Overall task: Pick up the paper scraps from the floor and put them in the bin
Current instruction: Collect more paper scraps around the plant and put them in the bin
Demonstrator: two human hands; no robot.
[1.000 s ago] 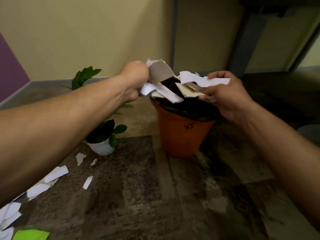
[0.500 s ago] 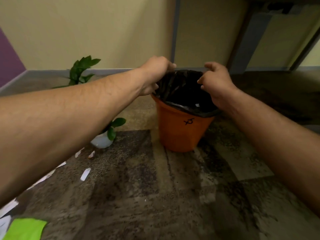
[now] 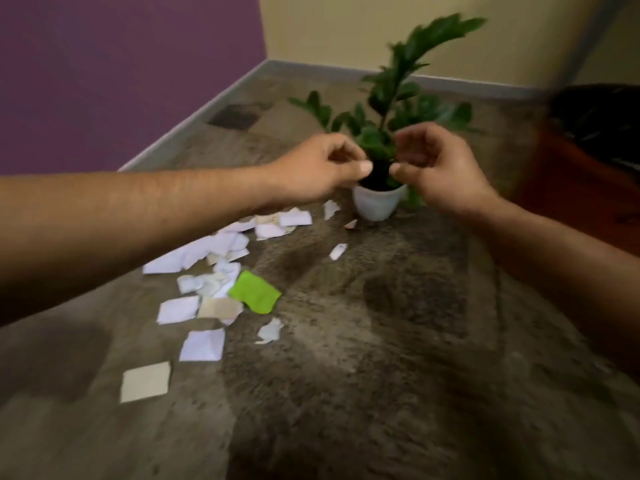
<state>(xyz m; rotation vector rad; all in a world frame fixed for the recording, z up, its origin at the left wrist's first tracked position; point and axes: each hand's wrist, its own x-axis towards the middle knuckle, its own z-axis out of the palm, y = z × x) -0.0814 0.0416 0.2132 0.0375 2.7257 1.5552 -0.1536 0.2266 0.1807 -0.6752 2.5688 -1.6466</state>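
A small plant (image 3: pixel 398 109) in a white pot (image 3: pixel 378 201) stands on the mottled grey-brown floor (image 3: pixel 381 341) toward the far wall, and both hands are raised in front of it, hiding part of its rim and lower leaves. The paper scraps (image 3: pixel 211 258) lie scattered on the floor to the left of the pot, running in a loose trail from just beside it toward the near left edge of the view; most are white, a few are tan, and one bright green scrap (image 3: pixel 256 295) sits near the middle of the trail. Two small white bits lie apart from the rest, closer to the pot. The orange bin (image 3: pixel 581 188) with its black liner (image 3: pixel 599 116) stands at the far right edge, blurred and well apart from the scraps. The left hand (image 3: pixel 322 168) reaches forward over the upper end of the trail, fingers loosely curled, thumb extended, holding nothing. The right hand (image 3: pixel 440 164) hangs just beside it, fingers likewise loosely curled and empty, the two thumbs almost meeting in front of the pot.
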